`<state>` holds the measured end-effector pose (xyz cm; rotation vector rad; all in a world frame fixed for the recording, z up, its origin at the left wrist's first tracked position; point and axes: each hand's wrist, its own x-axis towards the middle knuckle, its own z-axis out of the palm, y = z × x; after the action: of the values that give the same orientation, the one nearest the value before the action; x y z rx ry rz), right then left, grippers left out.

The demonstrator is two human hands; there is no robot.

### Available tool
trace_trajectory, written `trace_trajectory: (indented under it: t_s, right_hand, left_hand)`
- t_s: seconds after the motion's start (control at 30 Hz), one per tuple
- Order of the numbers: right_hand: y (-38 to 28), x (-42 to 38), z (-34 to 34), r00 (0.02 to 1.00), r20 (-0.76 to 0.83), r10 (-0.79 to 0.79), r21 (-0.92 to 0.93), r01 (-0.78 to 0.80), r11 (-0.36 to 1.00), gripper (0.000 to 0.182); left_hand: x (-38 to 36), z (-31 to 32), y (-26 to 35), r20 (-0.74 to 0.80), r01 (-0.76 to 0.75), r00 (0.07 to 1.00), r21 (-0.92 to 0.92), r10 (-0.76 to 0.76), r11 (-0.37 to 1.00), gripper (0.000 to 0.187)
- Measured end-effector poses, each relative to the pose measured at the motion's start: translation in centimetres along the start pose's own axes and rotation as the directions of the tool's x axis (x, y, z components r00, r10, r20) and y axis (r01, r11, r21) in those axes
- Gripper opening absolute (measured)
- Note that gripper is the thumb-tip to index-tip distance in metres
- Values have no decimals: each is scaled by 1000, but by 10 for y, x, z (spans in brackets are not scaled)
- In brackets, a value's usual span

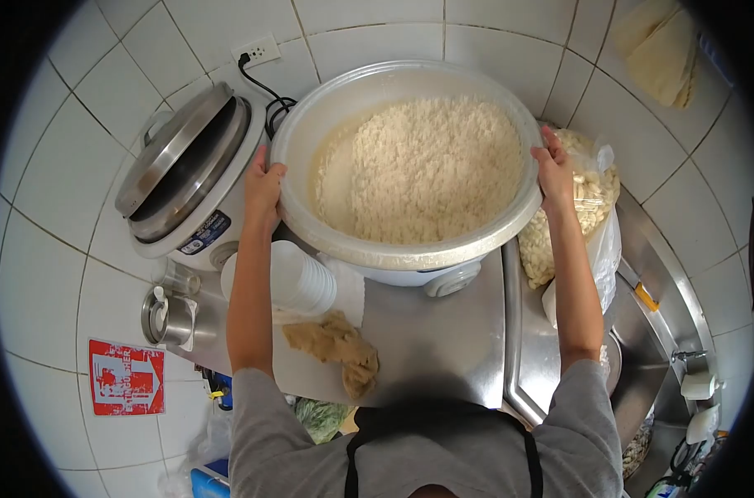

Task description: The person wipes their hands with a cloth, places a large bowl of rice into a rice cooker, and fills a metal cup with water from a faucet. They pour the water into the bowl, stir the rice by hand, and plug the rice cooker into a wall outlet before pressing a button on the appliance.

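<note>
A large white plastic tub (319, 222) fills the upper middle of the head view, heaped with cooked white rice (435, 166). My left hand (265, 184) grips its rim on the left side. On the opposite side my right hand (553, 173) is closed round the rim, thumb inside the edge. Under the tub, a white appliance (454, 280) with a rounded handle shows only in part. Close behind my right hand stands a clear bag of pale chunks (588, 189).
To the left, a rice cooker (190, 178) has its metal lid ajar. Stacked white containers (302, 278) and a crumpled tan cloth (335, 347) lie on the steel counter (435, 340). A metal sink (642, 349) with an orange-handled knife (646, 297) is at right.
</note>
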<state>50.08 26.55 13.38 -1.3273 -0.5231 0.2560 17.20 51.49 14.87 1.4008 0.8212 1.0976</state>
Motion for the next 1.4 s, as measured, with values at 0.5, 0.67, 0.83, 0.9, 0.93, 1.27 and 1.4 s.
trace_trajectory:
  t_s: [0.5,0.67,0.83,0.9,0.93,1.27,1.4]
  right_hand:
    - [-4,-3,4,1000,-13,2,73,-1,997,52]
    - [-3,-7,1,1000,19,19,13,-19,1000,59]
    - [-24,-58,-34,998,-23,-57,-170,53,984,69]
    - [-58,-89,-60,998,56,-17,-172,27,985,60]
    - [-78,-103,-74,994,29,-102,-162,105,981,58]
    - [-300,-191,-230,408,-53,-912,-851,459,255,36]
    - [-396,-217,-301,262,-162,-951,-981,60,184,39]
  left_hand:
    - [13,-3,-9,13,-14,1000,-31,15,999,73]
    - [8,-7,-13,-46,-17,999,-36,15,999,69]
    - [-71,-17,-37,-74,-87,995,-269,69,959,60]
    - [-91,-8,-32,32,-66,996,-382,84,922,61]
    - [-94,-3,-24,45,34,999,-531,-12,847,61]
    - [-48,-32,-85,-108,-15,992,-613,-64,790,58]
    - [-54,-11,-39,-123,34,981,-650,-149,759,67]
